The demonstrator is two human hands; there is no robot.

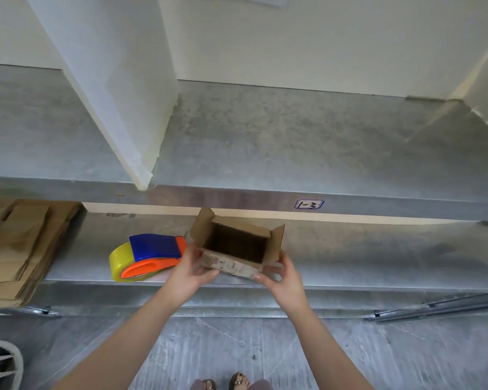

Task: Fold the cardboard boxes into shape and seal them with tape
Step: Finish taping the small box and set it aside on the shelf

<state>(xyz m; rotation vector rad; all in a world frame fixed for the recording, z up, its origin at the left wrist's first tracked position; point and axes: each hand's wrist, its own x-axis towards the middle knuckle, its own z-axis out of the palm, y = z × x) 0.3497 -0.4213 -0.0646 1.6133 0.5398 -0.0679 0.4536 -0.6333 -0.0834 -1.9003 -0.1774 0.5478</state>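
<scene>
A small brown cardboard box (231,264) stands open-topped on the lower metal shelf (378,263), its flaps sticking up and its inside dark. My left hand (190,270) grips its left end, thumb on the near wall. My right hand (282,274) holds the right end, fingers curled round the near right corner. A tape dispenser (147,256) with a blue top, orange handle and yellow tape roll lies on the shelf just left of my left hand, apart from the box.
A stack of flat brown cardboard blanks (14,249) lies at the shelf's left end. An upper metal shelf (293,142) with a label (309,204) on its front edge overhangs the box. A white post (119,88) stands on it. Grey floor lies below, with metal rails (440,308) at right.
</scene>
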